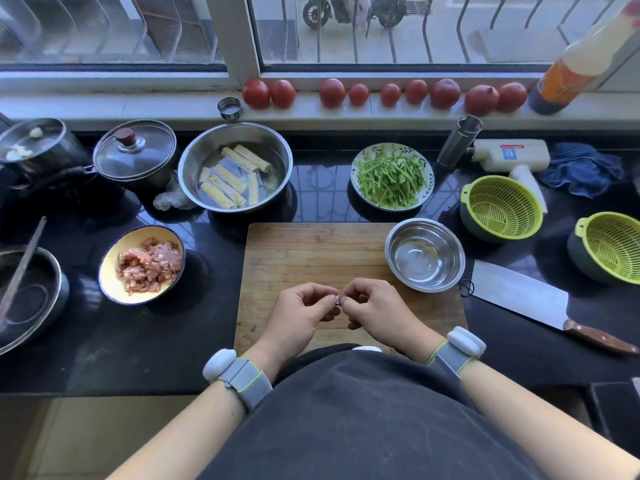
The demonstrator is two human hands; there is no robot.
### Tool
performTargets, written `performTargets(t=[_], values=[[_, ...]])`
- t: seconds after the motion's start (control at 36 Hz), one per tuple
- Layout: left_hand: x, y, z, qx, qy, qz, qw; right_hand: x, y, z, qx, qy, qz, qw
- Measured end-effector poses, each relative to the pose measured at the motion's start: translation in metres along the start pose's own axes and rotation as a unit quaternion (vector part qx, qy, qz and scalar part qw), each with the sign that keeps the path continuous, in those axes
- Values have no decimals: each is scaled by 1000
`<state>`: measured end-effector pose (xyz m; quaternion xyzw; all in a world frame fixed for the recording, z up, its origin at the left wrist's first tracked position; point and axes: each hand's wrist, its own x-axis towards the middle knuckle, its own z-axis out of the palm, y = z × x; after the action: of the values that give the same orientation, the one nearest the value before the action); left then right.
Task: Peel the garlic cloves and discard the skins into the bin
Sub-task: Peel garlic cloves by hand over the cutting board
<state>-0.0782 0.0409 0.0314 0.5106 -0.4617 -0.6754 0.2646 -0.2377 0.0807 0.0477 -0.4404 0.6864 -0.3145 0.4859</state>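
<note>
A small pale garlic clove [336, 299] is pinched between the fingertips of both hands, just above the near part of the wooden cutting board [311, 258]. My left hand [298, 317] curls round it from the left. My right hand [372, 311] meets it from the right, fingers curled. Most of the clove is hidden by the fingers. No bin is in view.
An empty steel bowl [425, 254] sits on the board's right corner, a cleaver [526, 296] lies to its right. Around the board stand a bowl of minced meat [142, 265], a steel bowl with tofu rolls [235, 168], a plate of green strips [392, 176] and two green colanders [502, 207].
</note>
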Motion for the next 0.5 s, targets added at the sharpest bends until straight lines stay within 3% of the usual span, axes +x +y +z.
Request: performTargets(t=[0.5], values=[[0, 2, -5, -39, -36, -39, 998, 1, -2, -2, 27, -22, 20, 999]])
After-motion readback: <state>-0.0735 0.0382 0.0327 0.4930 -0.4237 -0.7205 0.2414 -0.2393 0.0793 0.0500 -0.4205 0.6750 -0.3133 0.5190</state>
